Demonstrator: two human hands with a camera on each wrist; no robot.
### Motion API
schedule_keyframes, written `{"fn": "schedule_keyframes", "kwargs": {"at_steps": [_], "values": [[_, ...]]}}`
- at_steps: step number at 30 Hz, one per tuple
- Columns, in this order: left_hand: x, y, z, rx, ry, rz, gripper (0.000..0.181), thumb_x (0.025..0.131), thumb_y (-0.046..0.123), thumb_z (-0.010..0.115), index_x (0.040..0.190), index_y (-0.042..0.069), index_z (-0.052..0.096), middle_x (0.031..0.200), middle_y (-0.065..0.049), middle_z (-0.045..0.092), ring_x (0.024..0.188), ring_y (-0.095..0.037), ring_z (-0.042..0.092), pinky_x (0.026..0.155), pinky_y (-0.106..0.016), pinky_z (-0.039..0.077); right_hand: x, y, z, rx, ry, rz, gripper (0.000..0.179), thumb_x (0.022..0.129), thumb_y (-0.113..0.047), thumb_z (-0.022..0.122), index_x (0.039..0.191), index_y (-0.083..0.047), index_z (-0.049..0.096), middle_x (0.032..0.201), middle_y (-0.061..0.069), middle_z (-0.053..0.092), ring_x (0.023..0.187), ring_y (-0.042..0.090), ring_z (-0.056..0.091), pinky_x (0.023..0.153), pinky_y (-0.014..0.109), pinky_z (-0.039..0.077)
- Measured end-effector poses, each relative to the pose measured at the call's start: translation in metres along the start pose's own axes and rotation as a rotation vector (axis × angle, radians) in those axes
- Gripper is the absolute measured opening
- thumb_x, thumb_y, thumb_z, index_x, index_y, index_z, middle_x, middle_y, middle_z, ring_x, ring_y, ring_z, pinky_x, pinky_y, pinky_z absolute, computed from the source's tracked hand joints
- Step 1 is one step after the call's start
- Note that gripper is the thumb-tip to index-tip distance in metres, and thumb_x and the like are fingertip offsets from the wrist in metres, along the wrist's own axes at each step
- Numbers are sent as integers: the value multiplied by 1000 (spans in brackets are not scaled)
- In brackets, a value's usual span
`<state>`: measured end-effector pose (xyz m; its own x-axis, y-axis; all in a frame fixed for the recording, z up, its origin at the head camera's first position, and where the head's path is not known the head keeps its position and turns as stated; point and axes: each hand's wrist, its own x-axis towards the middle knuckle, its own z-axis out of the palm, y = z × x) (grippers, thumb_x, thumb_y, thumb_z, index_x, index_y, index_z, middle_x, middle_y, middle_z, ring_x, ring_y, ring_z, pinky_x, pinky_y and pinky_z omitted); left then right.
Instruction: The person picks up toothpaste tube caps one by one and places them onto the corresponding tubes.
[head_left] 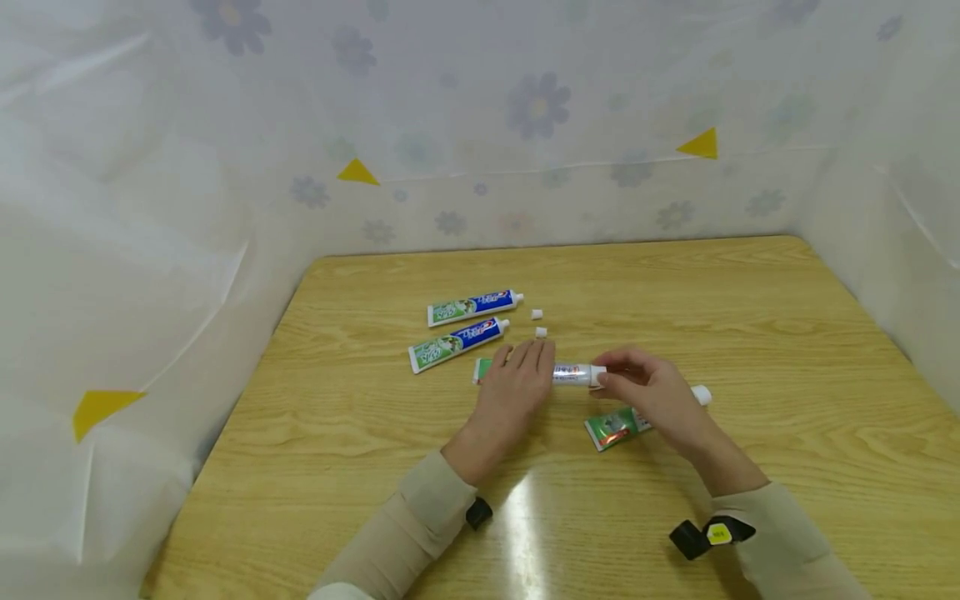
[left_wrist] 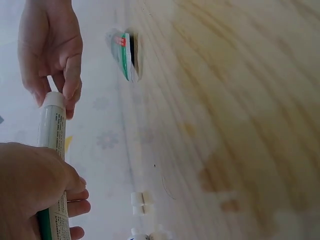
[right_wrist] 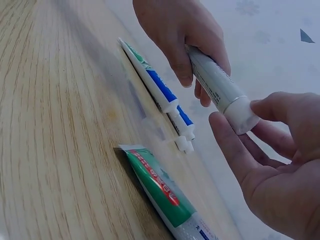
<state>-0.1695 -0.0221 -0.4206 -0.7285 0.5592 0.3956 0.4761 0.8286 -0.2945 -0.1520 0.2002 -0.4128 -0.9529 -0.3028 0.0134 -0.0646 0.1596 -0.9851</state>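
Observation:
My left hand grips a white-and-green toothpaste tube around its body, held above the wooden table in the wrist views. At the tube's right end, thumb and fingers of my right hand pinch its white cap, which sits on the tube. The left wrist view shows both hands on this tube, one at each end. Below my right hand lies another green-and-white toothpaste tube with a white cap; its middle is hidden by that hand in the head view.
Two blue-and-green toothpaste tubes lie side by side left of centre, their nozzles bare. Two small white caps are beside those nozzles. The wooden table is bordered at the back and sides by a flower-patterned white sheet.

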Motion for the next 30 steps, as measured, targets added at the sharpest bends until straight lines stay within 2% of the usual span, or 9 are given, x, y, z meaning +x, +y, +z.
{"fn": "schedule_keyframes", "kwargs": {"at_steps": [5,12,16,21,24,27,30], "values": [[-1,-1,2,-1,-1,5,33,100,12,59,133,8,54,133,-4,65,123,-17,61,97,-35,54,2,0,3,4,18,62,41,100,-28,60,120,8,58,105,21,67,88,26,74,80,35,61],[-1,-2,-1,-33,-42,11,35,99,13,60,133,8,53,134,-4,64,124,-17,60,96,-34,54,3,0,5,3,4,44,40,99,-24,63,126,5,56,123,19,61,102,16,70,93,36,57],[-2,-5,-3,-86,-10,44,35,98,13,62,132,9,57,131,-3,66,121,-17,63,97,-33,54,3,-1,6,-17,46,33,39,98,-26,64,123,3,60,119,15,64,101,13,69,92,31,57],[-5,-10,-5,-160,57,120,35,98,9,61,133,8,58,130,-5,67,117,-17,66,98,-31,54,1,-2,6,20,103,9,42,99,-25,62,125,8,58,113,4,65,100,11,70,91,28,57],[-5,-12,-5,-150,82,156,35,99,9,60,134,7,58,130,-5,67,116,-16,66,98,-29,54,1,-1,6,32,114,10,44,99,-26,62,126,9,57,112,0,66,100,9,71,90,27,57],[-6,-13,-6,-135,81,157,35,98,10,61,133,8,59,129,-5,68,115,-16,67,97,-29,55,1,0,6,26,119,15,44,98,-26,63,126,8,58,112,0,66,100,8,70,90,27,57],[-4,-13,-8,-140,64,125,35,98,10,62,132,8,61,127,-5,69,113,-16,68,96,-30,55,1,-1,7,-22,113,7,42,97,-25,65,127,3,59,116,4,67,102,5,68,89,24,57]]}}
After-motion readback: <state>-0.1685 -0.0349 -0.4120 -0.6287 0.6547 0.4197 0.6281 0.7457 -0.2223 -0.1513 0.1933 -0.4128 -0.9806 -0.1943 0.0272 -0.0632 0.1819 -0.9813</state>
